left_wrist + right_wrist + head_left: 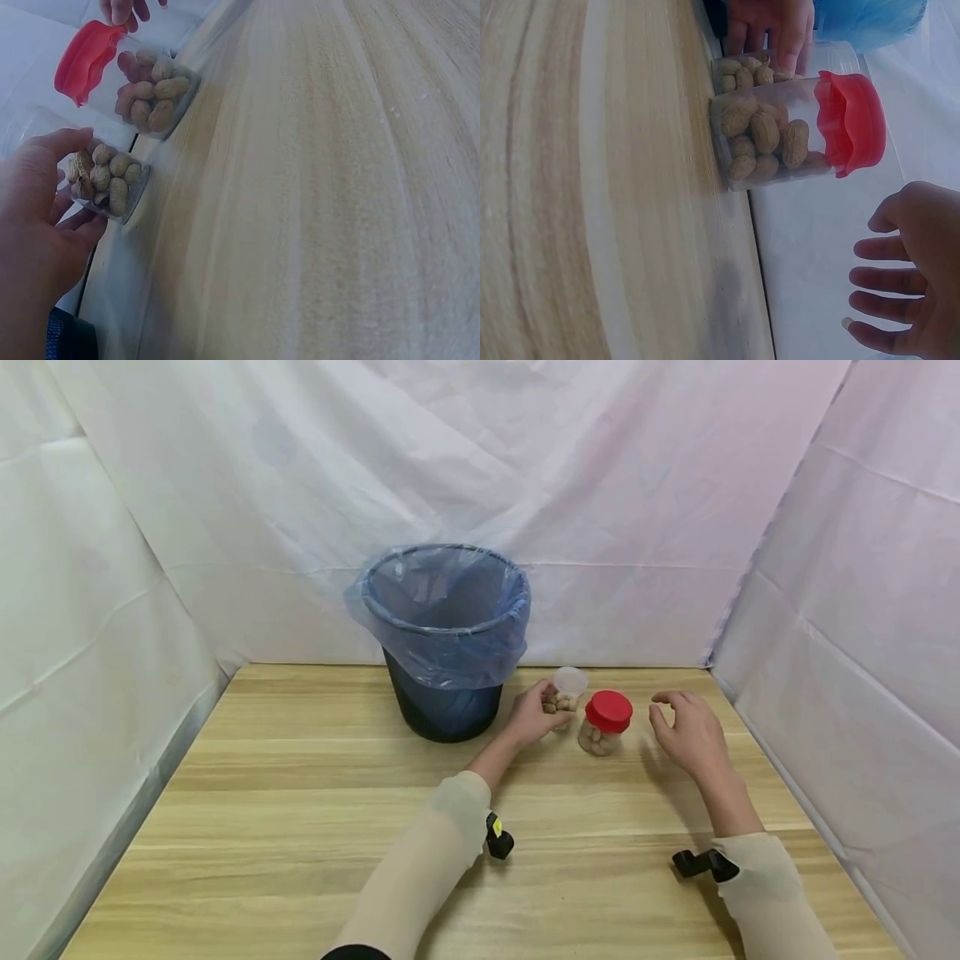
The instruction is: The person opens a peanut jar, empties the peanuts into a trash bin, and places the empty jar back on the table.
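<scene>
A clear jar of peanuts with a pale translucent top [570, 682] stands on the table, and my left hand [533, 718] grips its side. In the left wrist view, the thumb and fingers lie on either side of this jar's peanuts [112, 176]. Just to its right stands a second clear jar of peanuts [597, 741], with a wavy-edged red lid [609, 711]. My right hand [692, 733] hovers to the right of the red-lidded jar, apart from it and holding nothing. Its fingers are spread and slightly bent in the right wrist view.
A dark bin [442, 706] lined with a blue plastic bag [480, 656] stands left of the jars, close behind my left hand. White sheets [615, 485] hang behind the wooden table [300, 827] and along both sides.
</scene>
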{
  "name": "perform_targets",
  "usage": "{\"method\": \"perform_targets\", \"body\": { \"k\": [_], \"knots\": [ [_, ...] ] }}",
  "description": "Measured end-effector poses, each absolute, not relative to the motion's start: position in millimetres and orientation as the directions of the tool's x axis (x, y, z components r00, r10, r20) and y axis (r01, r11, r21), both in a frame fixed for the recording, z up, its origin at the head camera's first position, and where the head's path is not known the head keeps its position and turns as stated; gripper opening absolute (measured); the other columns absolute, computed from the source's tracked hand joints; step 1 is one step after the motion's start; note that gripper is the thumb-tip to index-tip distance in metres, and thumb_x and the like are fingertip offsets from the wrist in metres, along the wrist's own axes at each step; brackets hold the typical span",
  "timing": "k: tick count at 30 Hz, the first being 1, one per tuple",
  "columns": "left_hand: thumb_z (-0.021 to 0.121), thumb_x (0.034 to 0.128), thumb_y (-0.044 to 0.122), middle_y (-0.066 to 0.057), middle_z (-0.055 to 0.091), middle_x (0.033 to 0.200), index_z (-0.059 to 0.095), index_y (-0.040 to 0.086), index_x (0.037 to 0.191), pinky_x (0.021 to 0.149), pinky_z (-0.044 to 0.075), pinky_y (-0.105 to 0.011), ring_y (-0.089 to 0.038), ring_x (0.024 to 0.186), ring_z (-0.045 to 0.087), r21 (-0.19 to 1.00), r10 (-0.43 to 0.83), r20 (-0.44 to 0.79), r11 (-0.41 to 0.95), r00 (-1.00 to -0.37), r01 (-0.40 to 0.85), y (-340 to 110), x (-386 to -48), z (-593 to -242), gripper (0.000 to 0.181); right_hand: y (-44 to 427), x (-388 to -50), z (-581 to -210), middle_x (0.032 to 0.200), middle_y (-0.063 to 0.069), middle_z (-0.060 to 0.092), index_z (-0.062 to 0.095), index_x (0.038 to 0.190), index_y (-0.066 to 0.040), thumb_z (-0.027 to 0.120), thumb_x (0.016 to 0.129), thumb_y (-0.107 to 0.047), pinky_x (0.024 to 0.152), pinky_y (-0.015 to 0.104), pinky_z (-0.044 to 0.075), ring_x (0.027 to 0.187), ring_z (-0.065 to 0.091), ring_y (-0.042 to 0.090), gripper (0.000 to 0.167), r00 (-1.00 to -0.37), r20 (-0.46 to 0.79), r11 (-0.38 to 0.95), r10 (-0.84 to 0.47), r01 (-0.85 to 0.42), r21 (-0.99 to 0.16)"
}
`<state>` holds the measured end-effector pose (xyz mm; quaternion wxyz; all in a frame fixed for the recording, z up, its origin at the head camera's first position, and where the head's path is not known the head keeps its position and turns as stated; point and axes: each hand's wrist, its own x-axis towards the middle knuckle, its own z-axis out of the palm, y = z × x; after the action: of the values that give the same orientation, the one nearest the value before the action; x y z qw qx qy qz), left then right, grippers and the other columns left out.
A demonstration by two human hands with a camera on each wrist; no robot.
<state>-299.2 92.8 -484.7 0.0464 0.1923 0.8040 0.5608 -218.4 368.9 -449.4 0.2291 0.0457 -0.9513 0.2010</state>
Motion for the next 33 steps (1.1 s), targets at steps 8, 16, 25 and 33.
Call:
{"method": "perform_targets", "body": {
  "k": [8, 16, 25, 33],
  "knots": [
    [0.086, 0.0941, 0.015, -0.011, 0.071, 0.140, 0.063, 0.011, 0.146, 0.110, 0.054, -0.040, -0.025, 0.130, 0.065, 0.918, 0.371, 0.163, 0.282, -0.914, 0.278, 89, -296, -476, 0.057, 368, -219, -446, 0.122, 0.031, 0.071, 0.073, 0.121, 0.005, 0.062, 0.106, -0.017, 0.098, 0.068, 0.049, 0.117, 0.063, 0.052, 0.029, -0.896, 0.445, 0.916, 0.004, -0.175, -0.360],
    [0.087, 0.0936, 0.016, -0.011, 0.072, 0.138, 0.062, 0.009, 0.146, 0.112, 0.054, -0.042, -0.027, 0.130, 0.066, 0.890, 0.402, 0.172, 0.329, -0.899, 0.317, 79, -288, -464, 0.058, 370, -219, -445, 0.122, 0.030, 0.071, 0.073, 0.120, 0.005, 0.062, 0.106, -0.017, 0.096, 0.068, 0.050, 0.116, 0.063, 0.052, 0.028, -0.899, 0.438, 0.917, -0.001, -0.176, -0.359],
    [0.085, 0.0951, 0.016, -0.013, 0.071, 0.140, 0.060, 0.005, 0.147, 0.114, 0.054, -0.044, -0.030, 0.133, 0.067, 0.865, 0.512, 0.217, 0.294, -0.831, 0.407, 57, -267, -447, 0.059, 371, -217, -446, 0.121, 0.029, 0.070, 0.073, 0.120, 0.004, 0.061, 0.106, -0.020, 0.093, 0.066, 0.051, 0.112, 0.064, 0.049, 0.030, -0.906, 0.424, 0.921, 0.015, -0.153, -0.359],
    [0.089, 0.0908, 0.022, -0.009, 0.076, 0.126, 0.067, 0.008, 0.138, 0.106, 0.060, -0.041, -0.025, 0.120, 0.073, 0.794, 0.468, 0.342, 0.319, -0.815, 0.517, 30, -244, -438, 0.054, 368, -216, -442, 0.122, 0.029, 0.070, 0.073, 0.121, 0.004, 0.060, 0.108, -0.020, 0.093, 0.068, 0.051, 0.114, 0.063, 0.050, 0.030, -0.907, 0.420, 0.917, 0.013, -0.157, -0.368]
  ]
}}
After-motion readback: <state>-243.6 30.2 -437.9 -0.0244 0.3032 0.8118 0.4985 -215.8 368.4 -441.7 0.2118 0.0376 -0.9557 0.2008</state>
